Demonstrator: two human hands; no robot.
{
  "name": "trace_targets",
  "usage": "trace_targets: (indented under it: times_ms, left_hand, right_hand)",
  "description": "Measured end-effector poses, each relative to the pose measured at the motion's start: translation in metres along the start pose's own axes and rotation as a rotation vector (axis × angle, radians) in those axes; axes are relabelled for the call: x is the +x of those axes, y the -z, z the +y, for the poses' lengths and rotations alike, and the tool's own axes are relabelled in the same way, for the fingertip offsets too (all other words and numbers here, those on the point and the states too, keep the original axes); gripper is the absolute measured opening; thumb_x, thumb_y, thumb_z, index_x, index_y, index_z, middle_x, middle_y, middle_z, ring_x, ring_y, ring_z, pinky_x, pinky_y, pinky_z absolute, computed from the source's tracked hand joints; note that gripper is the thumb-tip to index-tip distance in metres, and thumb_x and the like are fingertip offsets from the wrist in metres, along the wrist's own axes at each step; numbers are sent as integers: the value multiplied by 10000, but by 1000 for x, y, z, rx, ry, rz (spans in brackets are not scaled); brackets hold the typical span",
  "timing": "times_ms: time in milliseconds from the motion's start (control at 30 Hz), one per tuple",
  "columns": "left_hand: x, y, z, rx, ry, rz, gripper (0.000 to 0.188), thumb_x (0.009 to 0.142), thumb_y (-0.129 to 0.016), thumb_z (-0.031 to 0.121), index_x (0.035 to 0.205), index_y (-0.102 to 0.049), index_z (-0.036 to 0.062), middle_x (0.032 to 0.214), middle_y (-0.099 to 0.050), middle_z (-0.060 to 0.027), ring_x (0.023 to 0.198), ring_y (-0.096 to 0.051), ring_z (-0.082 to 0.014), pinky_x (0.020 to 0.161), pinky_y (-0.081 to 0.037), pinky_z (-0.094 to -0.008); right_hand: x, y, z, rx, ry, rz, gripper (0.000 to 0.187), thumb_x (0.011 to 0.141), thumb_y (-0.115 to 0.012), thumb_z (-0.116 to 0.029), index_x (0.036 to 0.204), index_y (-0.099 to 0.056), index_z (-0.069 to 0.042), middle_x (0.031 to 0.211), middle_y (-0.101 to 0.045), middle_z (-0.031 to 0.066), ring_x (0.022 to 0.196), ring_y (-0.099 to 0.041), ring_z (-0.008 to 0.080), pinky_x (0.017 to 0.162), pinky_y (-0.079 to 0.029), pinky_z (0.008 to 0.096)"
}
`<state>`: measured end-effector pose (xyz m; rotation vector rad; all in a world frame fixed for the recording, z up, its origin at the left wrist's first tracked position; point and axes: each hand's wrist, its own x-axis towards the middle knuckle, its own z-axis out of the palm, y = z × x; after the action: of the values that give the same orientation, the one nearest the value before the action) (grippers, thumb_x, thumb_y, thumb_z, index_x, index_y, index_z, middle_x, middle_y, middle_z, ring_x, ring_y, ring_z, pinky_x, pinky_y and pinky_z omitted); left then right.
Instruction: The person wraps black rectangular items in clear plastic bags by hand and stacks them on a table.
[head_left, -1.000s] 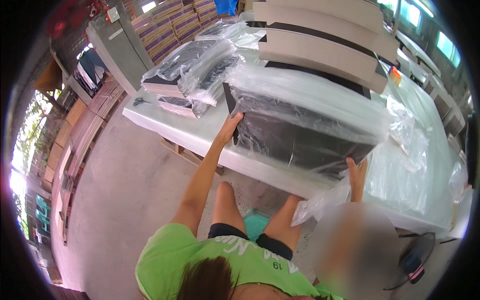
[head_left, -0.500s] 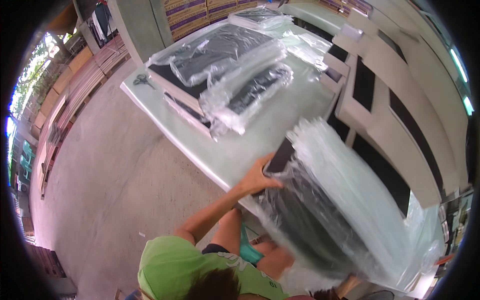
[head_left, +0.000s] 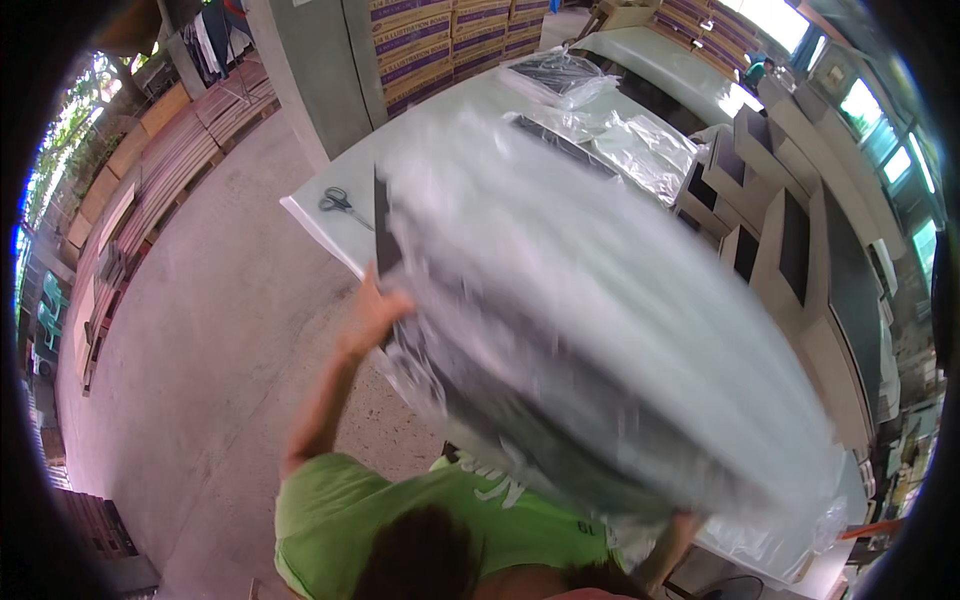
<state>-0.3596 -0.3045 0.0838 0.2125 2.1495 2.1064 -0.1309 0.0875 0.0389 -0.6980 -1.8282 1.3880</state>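
Observation:
A large dark panel [head_left: 560, 440], flat and wrapped in clear plastic, is held tilted over the table's near edge. Whitish plastic wrapping [head_left: 600, 290], blurred by motion, covers its upper side. My left hand [head_left: 375, 310] grips the panel's left end, thumb over the plastic. At its near right end my right hand [head_left: 685, 525] holds the edge, its fingers mostly hidden beneath. Scissors [head_left: 340, 203] with dark handles lie on the table just beyond my left hand. Behind the panel, most of the wrapped boards on the table are hidden.
The pale-covered table [head_left: 315, 225] runs away to the back. Beige-and-black box parts [head_left: 790, 250] stand stacked along its right side. Farther off lie another wrapped piece [head_left: 560, 75] and loose clear plastic [head_left: 650, 150]. Cartons [head_left: 440, 50] are piled beside a grey pillar [head_left: 315, 80].
Both hands have carried the wrapped panel left and away from me, over the table, covering most of the boards there. My left hand has moved left, close to the scissors. The view has shifted a little.

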Motion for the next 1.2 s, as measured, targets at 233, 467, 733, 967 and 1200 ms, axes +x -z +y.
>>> trace_targets:
  times_ms: [233,467,733,967,1200]
  left_hand:
    - [102,30,138,-15,21,-160,850,701,-685,563,1222,-460,-71,1120,-556,-174,999,-569,-227,858,-472,-326]
    - [197,9,145,227,-5,-263,810,688,-690,582,1247,-491,30,1178,-550,-150,1065,-547,-230,893,-457,-331]
    - [311,20,87,545,-122,-241,865,658,-689,624,1288,-473,72,1309,-450,-171,1214,-422,-266,1007,-335,-343]
    - [334,4,53,563,182,-449,926,679,-612,694,1293,-457,18,1320,-432,-181,1235,-393,-269,1036,-297,-348]
    - [328,-3,31,441,267,-484,833,713,-597,674,1213,-534,10,1137,-583,-145,1034,-563,-224,888,-453,-316]
  right_hand:
    - [28,-89,-89,287,-28,-284,416,805,-613,-418,958,-596,-32,862,-578,25,742,-527,62,683,-438,215]
    - [57,-157,-137,487,-227,-385,418,813,-608,-459,911,-615,-52,805,-586,-1,681,-524,27,639,-437,192]
    - [98,-202,-119,527,-344,-506,444,869,-549,-436,1030,-604,-25,932,-600,18,804,-555,55,745,-429,199]
    - [112,-206,-52,199,150,-592,478,950,-376,-278,1366,-355,-43,1379,-378,66,1271,-330,166,1069,-187,282]
    - [114,-210,-49,259,-149,-544,533,946,-374,-356,1378,-334,-44,1436,-322,67,1351,-242,183,1108,-128,299]
